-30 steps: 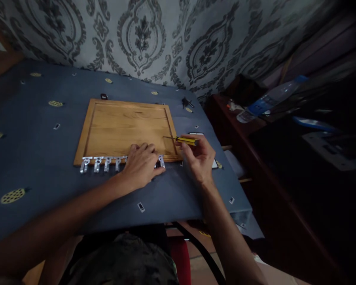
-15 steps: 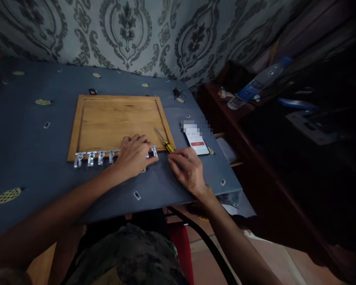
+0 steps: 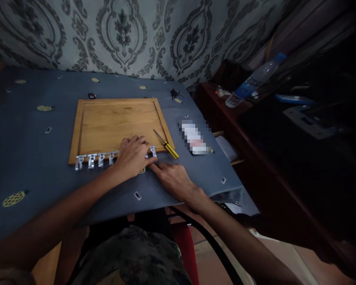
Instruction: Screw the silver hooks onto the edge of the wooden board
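Note:
A framed wooden board [image 3: 118, 122] lies flat on the table, with a row of silver metal hooks [image 3: 101, 159] along its near edge. My left hand [image 3: 133, 156] lies over the right half of that row, fingers bent onto the board and thumb along the near side, covering several hooks. Just right of it, my right hand [image 3: 175, 180] is low at the table, fingers closed and pointing at the left thumb; whatever sits at the fingertips is hidden. A screwdriver [image 3: 169, 149] with a yellow and black handle lies across the board's right near corner, untouched.
A phone [image 3: 194, 138] lies right of the board on the patterned blue tablecloth [image 3: 56, 170]. Small black items [image 3: 175, 94] sit toward the back right. Beside the table, a dark red cabinet [image 3: 213, 103] bears a plastic bottle [image 3: 252, 85]. A patterned curtain [image 3: 154, 35] hangs behind.
My right hand has moved left and down from beside the screwdriver handle to near my left thumb. The screwdriver's handle now shows fully. My left hand stays on the hooks.

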Demonstrator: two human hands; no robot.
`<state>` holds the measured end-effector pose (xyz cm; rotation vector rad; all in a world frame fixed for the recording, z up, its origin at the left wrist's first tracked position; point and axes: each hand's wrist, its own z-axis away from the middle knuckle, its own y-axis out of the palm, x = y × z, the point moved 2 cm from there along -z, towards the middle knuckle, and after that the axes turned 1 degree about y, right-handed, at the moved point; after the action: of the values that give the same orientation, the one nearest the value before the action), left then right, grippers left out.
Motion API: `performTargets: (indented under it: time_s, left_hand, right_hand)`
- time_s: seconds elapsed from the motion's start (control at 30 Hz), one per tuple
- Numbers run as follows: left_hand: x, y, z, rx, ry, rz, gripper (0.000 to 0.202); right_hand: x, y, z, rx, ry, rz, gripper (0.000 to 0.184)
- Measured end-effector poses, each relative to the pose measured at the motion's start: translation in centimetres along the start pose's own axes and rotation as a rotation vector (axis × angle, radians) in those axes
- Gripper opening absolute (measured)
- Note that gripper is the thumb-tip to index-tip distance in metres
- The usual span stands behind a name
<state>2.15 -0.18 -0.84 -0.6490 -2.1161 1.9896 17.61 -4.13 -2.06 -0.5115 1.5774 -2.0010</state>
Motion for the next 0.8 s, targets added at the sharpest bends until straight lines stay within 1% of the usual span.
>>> performTargets:
  time_s: [0.1, 0.23, 0.3, 0.37, 0.43, 0.5, 0.67, 0.8]
  left_hand:
    - [0.0, -0.1, 0.0, 0.014, -0.001, -0.008, 0.031]
    - [0.0, -0.1, 0.1, 0.013, 0.008, 0.005, 0.032]
    - [0.0, -0.1, 0.1, -0.002, 0.009, 0.018, 0.029]
    - [0.0, 0.0, 0.1, -0.01, 0.009, 0.015, 0.028]
    - [0.0, 0.0, 0.1, -0.012, 0.011, 0.003, 0.028]
    - [0.0, 0.0, 0.1, -0.013, 0.016, -0.006, 0.027]
    - [0.1, -0.1, 0.1, -0.005, 0.022, -0.011, 0.029]
    - [0.0, -0.1, 0.0, 0.017, 0.008, 0.009, 0.03]
  right_hand:
    - [0.1, -0.5, 0.4, 0.046, 0.063, -0.003, 0.045]
    - [-0.9, -0.1, 1.6, 0.062, 0.176, -0.014, 0.05]
    - [-1.3, 0.3, 2.1, 0.029, 0.2, -0.034, 0.047]
    - [-1.5, 0.6, 2.3, -0.032, 0.218, -0.061, 0.044]
    - [-1.5, 0.8, 2.0, -0.077, 0.24, -0.085, 0.046]
    - [-1.3, 0.7, 1.4, -0.079, 0.261, -0.1, 0.048]
    - [-1.2, -0.2, 0.2, -0.015, 0.25, -0.112, 0.049]
    - [-1.4, -0.6, 0.4, 0.016, 0.206, -0.092, 0.046]
